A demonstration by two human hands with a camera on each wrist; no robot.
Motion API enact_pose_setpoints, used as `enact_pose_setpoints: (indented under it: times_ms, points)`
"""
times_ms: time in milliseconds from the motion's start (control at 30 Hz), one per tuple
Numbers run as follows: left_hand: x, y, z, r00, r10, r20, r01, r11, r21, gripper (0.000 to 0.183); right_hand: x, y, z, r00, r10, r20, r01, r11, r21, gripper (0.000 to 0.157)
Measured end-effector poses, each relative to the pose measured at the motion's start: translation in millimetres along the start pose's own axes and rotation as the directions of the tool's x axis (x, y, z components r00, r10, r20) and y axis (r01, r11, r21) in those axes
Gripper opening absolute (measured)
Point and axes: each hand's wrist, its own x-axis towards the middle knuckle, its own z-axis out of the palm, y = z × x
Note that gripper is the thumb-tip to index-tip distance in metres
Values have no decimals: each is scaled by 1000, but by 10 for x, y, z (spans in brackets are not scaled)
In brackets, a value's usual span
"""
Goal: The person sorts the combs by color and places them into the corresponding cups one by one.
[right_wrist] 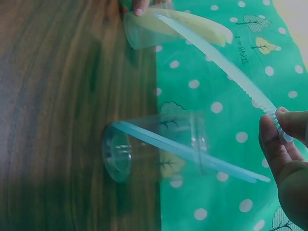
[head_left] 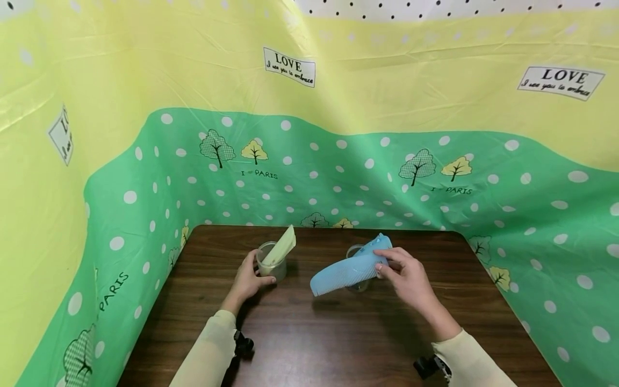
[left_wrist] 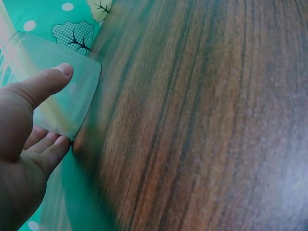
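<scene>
My right hand (head_left: 408, 275) pinches a light blue comb (head_left: 338, 274) by one end, its teeth facing down and its other end pointing left. Behind that comb stands a clear plastic cup (right_wrist: 118, 154), partly hidden by it in the head view. More blue combs (right_wrist: 168, 143) lean inside this cup and stick out past its rim. On the left, my left hand (head_left: 247, 279) holds a second clear cup (left_wrist: 77, 96) low on its side, thumb in front and fingers around behind. Pale yellow combs (head_left: 284, 248) lean in that cup and rise above the rim.
Both cups stand towards the back of a dark brown wooden table (head_left: 309, 344). A green and yellow patterned curtain (head_left: 309, 161) hangs close behind the table and along its sides. Each wrist carries a small black camera mount (head_left: 243, 344).
</scene>
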Motion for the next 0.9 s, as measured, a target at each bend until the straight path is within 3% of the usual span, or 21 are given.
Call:
enact_pose_setpoints:
  times_ms: [433, 900]
  points:
    - [11, -9, 6, 999, 38, 7, -37, 999, -31, 97, 70, -31, -320, 995, -40, -95, 30, 993, -112, 32]
    - [12, -23, 12, 999, 34, 8, -34, 999, -16, 97, 109, -94, -565, 983, -24, -184, -10, 983, -182, 33]
